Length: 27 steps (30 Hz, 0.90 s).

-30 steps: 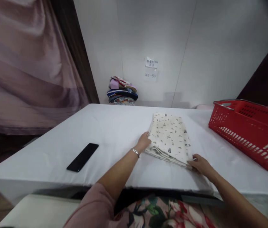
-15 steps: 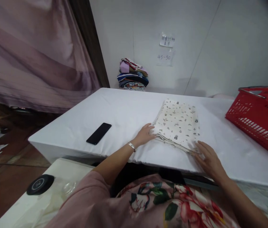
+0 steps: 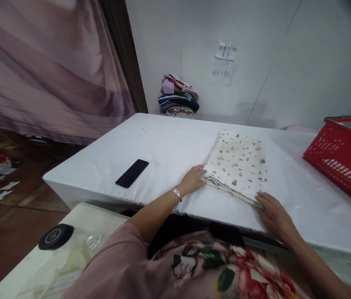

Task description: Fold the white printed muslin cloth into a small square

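Observation:
A folded cream cloth [image 3: 237, 162] with small dark and grey printed motifs lies flat on the white-covered table, its layered edge toward me. My left hand [image 3: 192, 179] grips its near left corner, the fingertips partly hidden by the fabric. At the near right corner, my right hand [image 3: 273, 214] has its fingers over the top and the thumb low at the layered edge. A silver bracelet [image 3: 177, 194] circles my left wrist.
A black phone [image 3: 132, 173] lies left on the table [image 3: 169, 141]. At right stands a red plastic basket [image 3: 343, 158]. Folded fabrics [image 3: 178, 97] are stacked beyond the far edge. A white side surface [image 3: 101, 214] at lower left carries a round black object [image 3: 56, 236].
My right hand has closed in on the cloth's near right corner, its fingers now lying over it. My left hand stays at the left corner. The view has shifted slightly.

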Each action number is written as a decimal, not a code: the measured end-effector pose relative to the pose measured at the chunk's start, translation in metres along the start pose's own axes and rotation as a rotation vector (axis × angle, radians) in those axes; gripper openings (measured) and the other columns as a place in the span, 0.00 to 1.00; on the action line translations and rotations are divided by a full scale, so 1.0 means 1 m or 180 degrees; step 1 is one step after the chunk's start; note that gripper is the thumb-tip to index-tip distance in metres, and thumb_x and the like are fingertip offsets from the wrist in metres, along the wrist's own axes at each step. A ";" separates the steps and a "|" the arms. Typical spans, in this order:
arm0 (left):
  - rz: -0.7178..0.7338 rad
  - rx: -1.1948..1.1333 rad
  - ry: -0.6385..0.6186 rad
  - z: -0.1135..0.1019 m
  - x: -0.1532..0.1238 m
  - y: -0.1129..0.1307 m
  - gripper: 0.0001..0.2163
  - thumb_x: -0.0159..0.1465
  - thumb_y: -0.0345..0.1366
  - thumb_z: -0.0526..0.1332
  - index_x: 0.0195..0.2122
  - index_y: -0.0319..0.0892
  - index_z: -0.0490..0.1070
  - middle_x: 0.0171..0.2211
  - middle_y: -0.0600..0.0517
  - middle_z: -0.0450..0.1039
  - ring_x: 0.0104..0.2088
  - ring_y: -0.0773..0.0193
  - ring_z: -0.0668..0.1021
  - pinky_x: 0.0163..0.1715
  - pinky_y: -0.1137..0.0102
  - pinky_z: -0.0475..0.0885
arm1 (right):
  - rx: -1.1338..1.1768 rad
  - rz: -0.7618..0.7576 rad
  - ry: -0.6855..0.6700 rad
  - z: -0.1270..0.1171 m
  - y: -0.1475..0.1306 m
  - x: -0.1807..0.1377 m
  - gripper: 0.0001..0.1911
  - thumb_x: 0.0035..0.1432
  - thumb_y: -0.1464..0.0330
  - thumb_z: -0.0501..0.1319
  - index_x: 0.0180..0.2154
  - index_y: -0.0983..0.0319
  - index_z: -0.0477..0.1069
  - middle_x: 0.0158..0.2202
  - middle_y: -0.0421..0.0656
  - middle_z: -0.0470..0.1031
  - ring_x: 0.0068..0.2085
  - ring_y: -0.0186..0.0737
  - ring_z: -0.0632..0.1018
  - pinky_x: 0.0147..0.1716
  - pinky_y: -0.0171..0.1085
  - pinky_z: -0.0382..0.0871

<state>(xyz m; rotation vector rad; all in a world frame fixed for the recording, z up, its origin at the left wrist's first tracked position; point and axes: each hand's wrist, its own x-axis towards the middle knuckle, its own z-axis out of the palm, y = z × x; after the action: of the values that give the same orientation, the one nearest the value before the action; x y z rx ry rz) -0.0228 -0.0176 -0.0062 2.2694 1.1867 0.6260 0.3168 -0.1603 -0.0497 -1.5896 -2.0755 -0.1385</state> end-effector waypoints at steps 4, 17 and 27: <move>0.0035 0.0116 -0.0029 -0.002 0.002 -0.001 0.18 0.59 0.35 0.61 0.51 0.44 0.69 0.61 0.48 0.59 0.59 0.56 0.64 0.60 0.62 0.60 | 0.0094 -0.0080 0.0022 0.004 0.002 -0.006 0.19 0.61 0.63 0.52 0.52 0.60 0.67 0.55 0.50 0.68 0.59 0.51 0.66 0.57 0.54 0.63; -0.0074 0.0091 0.0260 0.001 -0.001 0.009 0.17 0.60 0.41 0.60 0.50 0.44 0.70 0.58 0.49 0.64 0.58 0.56 0.66 0.58 0.62 0.64 | 0.0287 0.0098 0.0227 0.005 -0.008 -0.009 0.22 0.62 0.61 0.54 0.57 0.56 0.63 0.60 0.48 0.63 0.61 0.52 0.63 0.58 0.57 0.61; 0.0177 0.0330 0.0036 -0.002 0.006 0.003 0.14 0.61 0.40 0.60 0.48 0.45 0.71 0.59 0.48 0.63 0.58 0.56 0.66 0.55 0.62 0.67 | 0.0284 0.0128 0.0133 0.009 -0.001 -0.011 0.22 0.63 0.61 0.52 0.57 0.56 0.64 0.58 0.47 0.67 0.60 0.52 0.65 0.56 0.57 0.64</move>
<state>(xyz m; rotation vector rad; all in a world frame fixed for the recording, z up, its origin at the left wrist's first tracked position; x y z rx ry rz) -0.0190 -0.0137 -0.0013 2.3955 1.1902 0.6118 0.3154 -0.1671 -0.0621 -1.5606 -1.9886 -0.0634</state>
